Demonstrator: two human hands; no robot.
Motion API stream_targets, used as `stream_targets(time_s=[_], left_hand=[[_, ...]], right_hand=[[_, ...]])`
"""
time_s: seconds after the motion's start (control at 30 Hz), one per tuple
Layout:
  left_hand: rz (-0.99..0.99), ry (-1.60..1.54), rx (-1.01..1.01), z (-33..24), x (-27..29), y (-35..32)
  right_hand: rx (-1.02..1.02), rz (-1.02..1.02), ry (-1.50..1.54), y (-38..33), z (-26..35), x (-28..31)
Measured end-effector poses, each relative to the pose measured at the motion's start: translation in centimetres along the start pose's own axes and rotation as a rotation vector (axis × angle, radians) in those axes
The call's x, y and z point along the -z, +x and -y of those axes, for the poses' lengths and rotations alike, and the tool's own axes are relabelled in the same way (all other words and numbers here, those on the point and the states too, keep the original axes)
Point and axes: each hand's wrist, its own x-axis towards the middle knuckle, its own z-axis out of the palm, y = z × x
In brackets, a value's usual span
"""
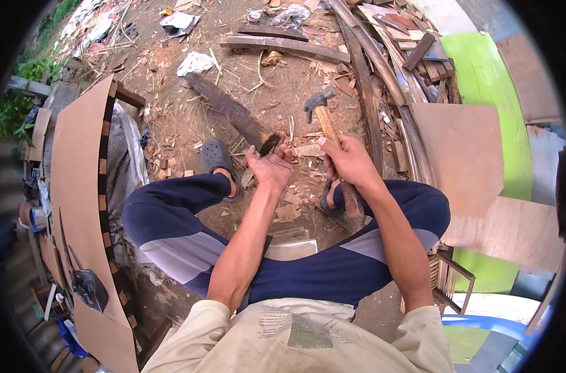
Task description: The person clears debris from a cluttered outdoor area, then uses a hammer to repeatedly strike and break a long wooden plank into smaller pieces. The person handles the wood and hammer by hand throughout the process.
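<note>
My left hand (270, 165) is closed around the near end of a dark, weathered wooden plank (229, 112), which slants away to the far left. In my right hand (351, 163) is a claw hammer (323, 115), gripped along its wooden handle. The dark metal head points up and away from me, and the handle's butt end reaches down past my wrist. Hammer and plank are apart. Both hands are in front of my bent knees, above ground strewn with wood chips.
Long dark planks (289, 47) lie across the dirt ahead. A pile of scrap wood (432, 62) rises at the far right beside a green panel (482, 81). Plywood sheets (460, 146) stand at my right. At my left is a long plywood board (81, 186) with battens.
</note>
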Motion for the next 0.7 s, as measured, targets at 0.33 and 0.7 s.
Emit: stream_targets(time_s=[0.33,0.7], left_hand=[[0.033,0.193,-0.132,2.1,-1.5,0.6],[-0.220,0.470,-0.216,2.5,-1.9,1.1]], right_hand=[[-0.051,-0.102,-0.058,1.9,-1.3,-0.3],[-0.117,-0.176,-0.122,4.5,-2.5,-1.0]])
